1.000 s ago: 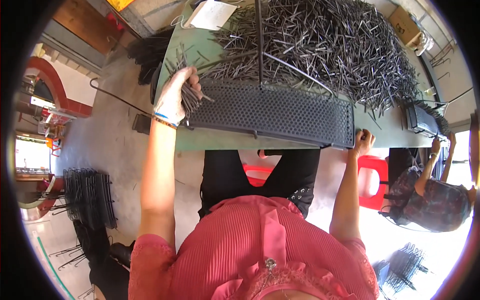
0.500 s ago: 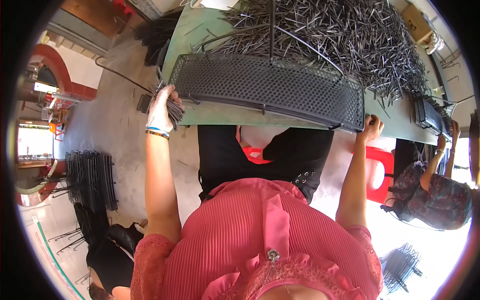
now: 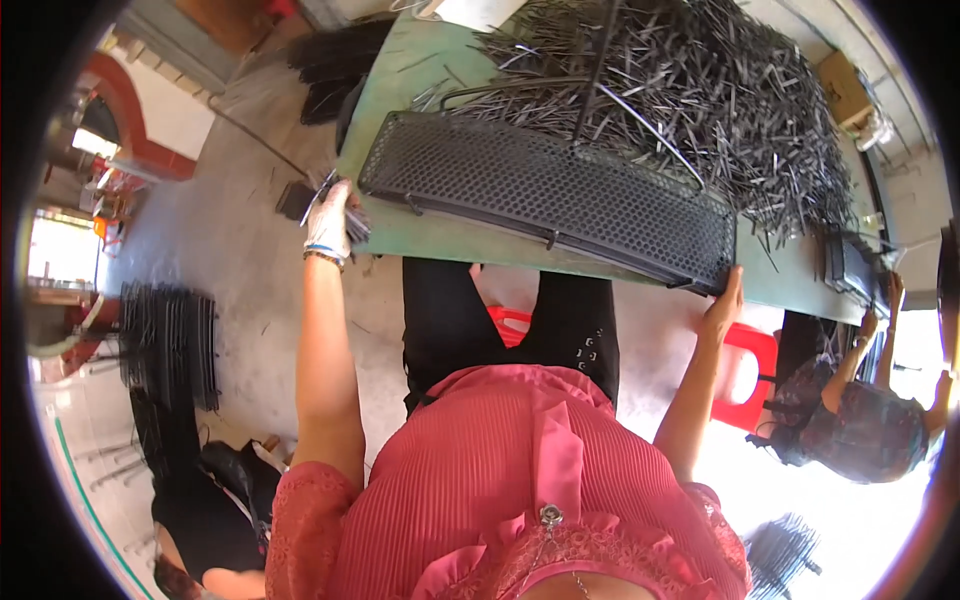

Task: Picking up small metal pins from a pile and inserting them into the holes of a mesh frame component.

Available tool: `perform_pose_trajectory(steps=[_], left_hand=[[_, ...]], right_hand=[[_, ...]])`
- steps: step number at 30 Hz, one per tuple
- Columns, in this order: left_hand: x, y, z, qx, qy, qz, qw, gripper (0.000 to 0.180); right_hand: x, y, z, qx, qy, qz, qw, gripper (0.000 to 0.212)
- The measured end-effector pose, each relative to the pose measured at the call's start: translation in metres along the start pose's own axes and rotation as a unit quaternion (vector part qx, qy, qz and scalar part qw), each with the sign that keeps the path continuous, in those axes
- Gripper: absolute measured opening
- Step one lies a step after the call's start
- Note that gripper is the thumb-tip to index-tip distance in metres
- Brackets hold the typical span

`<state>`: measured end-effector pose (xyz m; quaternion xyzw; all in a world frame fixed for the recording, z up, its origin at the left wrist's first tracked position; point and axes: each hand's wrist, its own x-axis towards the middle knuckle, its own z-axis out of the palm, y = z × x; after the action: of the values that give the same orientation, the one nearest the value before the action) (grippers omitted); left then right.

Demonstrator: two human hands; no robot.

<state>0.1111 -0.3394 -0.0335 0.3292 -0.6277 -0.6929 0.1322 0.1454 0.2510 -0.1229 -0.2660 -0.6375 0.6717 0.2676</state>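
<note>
A long black perforated metal rack (image 3: pixel 550 190) with wire legs lies aslant on the green table (image 3: pixel 395 105), its right end nearer me. My right hand (image 3: pixel 724 305), bare, is closed at the rack's right end corner, with its fingers partly hidden. Off the rack's left end, by the table's edge, my left hand (image 3: pixel 327 225) wears a white glove. It is closed round a bundle of thin dark strips (image 3: pixel 358 224), which stick out on both sides. Behind the rack spreads a big heap of similar dark strips (image 3: pixel 690 110).
At the table's right a co-worker (image 3: pixel 850 420) has both hands by another black rack (image 3: pixel 848 262). A red stool (image 3: pixel 750 390) stands below the table on the right. Stacked black racks (image 3: pixel 170 345) stand on the floor at left, near another person (image 3: pixel 205 520). A cardboard box (image 3: pixel 843 88) sits far right.
The rack lies more aslant in the picture, shifted right, with its right end lower. My right hand has moved down with that end. My left hand still holds the strips.
</note>
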Motion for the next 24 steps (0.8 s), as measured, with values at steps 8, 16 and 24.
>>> perform_pose_trajectory(steps=[8, 16, 24], left_hand=[[0.016, -0.006, -0.007, 0.124, -0.046, -0.015, 0.991, 0.029], [0.0, -0.006, -0.006, 0.08, -0.048, -0.037, 0.995, 0.029], [-0.037, -0.004, -0.007, 0.185, -0.051, 0.001, 0.981, 0.028]], right_hand=[[0.003, 0.005, 0.005, 0.032, 0.037, 0.079, 0.996, 0.057], [0.002, -0.012, 0.009, 0.021, -0.006, 0.053, 0.998, 0.039], [0.032, 0.024, -0.017, 0.068, 0.012, 0.05, 0.996, 0.033]])
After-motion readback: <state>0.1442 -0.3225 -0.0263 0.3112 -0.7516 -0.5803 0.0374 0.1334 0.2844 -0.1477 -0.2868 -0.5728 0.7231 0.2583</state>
